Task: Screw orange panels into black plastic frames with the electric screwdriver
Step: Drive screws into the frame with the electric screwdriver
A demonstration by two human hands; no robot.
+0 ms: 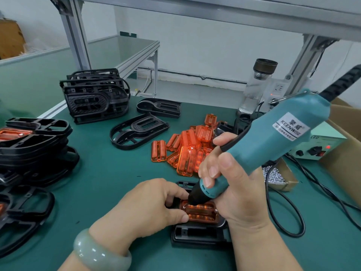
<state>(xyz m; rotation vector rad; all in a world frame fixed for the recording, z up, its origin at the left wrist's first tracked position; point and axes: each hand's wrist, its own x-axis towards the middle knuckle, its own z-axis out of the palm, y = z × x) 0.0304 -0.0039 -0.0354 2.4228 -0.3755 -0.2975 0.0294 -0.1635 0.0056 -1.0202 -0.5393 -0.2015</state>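
Note:
A black plastic frame (201,234) lies on the green mat near the front edge, with an orange panel (202,213) seated in it. My left hand (148,204) holds the panel and frame at their left side, thumb and fingers curled against them. My right hand (228,184) grips the teal electric screwdriver (269,145), which tilts down to the left. Its black tip sits on the panel's upper left corner.
A pile of loose orange panels (187,149) lies behind the work. Black frames stand stacked at the back left (93,96) and at the left edge (33,145); two lie flat (138,130). A box of screws (277,176), a power unit (320,147), cables and a bottle (256,87) are at right.

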